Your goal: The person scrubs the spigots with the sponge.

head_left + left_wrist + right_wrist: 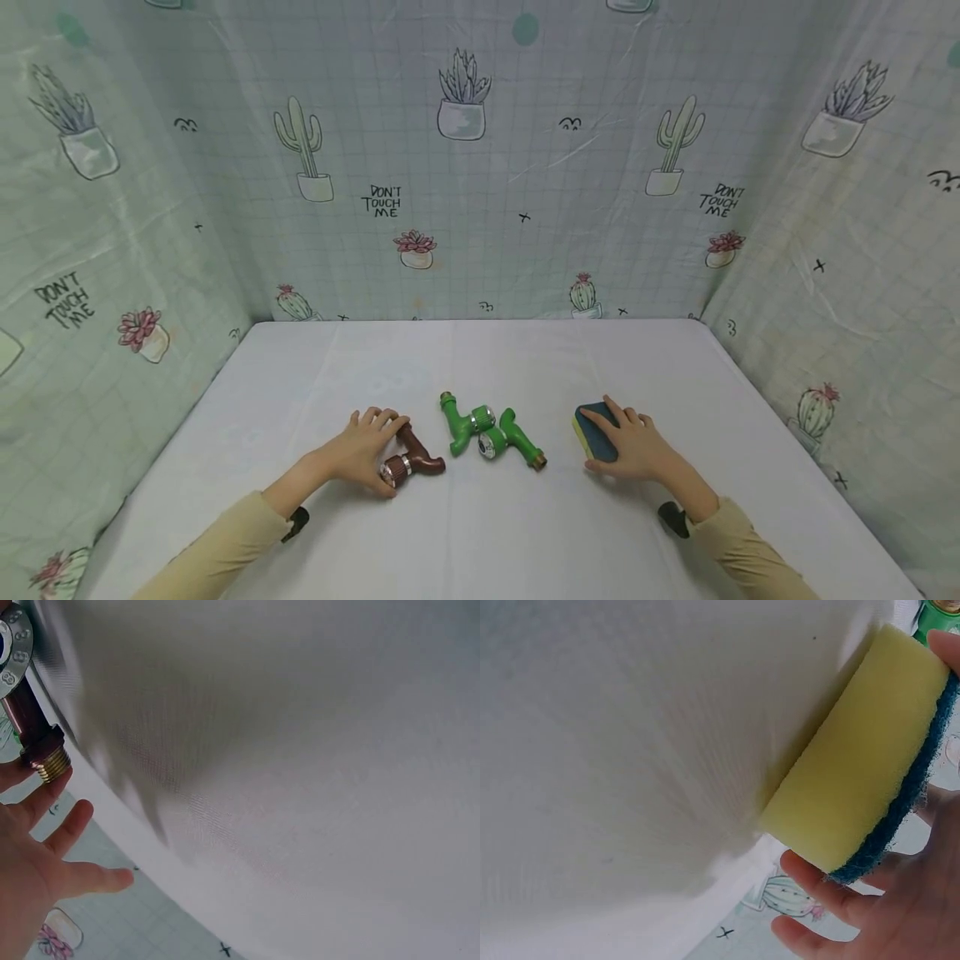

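Observation:
On the left, my left hand [363, 450] spans a brown faucet [423, 461], thumb by its ribbed handle and fingertips at the other end. In the left wrist view, fingertips touch the brass thread [52, 763] of this faucet, and the other fingers spread apart. My right hand [633, 446] grips a sponge [597, 433] with a dark blue scouring side up and yellow foam below. The right wrist view shows the sponge [855, 750] between thumb and fingers, its foam side close to the table; whether it touches is unclear.
Two green faucets, one farther back [460, 425] and one nearer [513, 439], lie close together mid-table between the hands. The white table [480, 533] is bordered by printed cactus cloth [495, 183] at the back and both sides.

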Motion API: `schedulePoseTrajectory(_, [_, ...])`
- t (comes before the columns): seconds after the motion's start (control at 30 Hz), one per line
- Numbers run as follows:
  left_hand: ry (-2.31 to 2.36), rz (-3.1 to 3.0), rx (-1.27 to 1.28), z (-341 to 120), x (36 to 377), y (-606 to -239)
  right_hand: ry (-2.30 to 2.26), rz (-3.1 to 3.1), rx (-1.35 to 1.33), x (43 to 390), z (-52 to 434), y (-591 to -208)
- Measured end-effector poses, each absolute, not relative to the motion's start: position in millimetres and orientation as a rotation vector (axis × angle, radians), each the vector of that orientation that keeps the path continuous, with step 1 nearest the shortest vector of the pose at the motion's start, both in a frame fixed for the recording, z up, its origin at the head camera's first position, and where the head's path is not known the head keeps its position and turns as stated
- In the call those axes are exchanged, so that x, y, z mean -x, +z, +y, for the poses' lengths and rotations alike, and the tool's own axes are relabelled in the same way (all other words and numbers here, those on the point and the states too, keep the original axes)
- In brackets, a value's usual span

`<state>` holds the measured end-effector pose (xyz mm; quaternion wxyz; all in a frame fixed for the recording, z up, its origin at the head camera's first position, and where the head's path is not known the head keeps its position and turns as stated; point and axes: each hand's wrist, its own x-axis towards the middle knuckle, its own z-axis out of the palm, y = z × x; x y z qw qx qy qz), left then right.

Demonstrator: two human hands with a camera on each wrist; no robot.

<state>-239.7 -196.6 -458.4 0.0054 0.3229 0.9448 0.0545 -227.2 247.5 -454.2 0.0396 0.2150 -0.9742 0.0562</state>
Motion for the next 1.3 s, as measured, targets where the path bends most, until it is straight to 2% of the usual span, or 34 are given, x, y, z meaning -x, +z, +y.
schedulePoseTrajectory(0.77, [0.404,3.097,-1.041,-183,226,-455,0.239,-2.984,-0.694,223,249,-445])
schedulePoseTrajectory(1.3, [0.445,3.285,-1.144,-167,214,-446,0.263,-2.948,-0.534,223,245,-446])
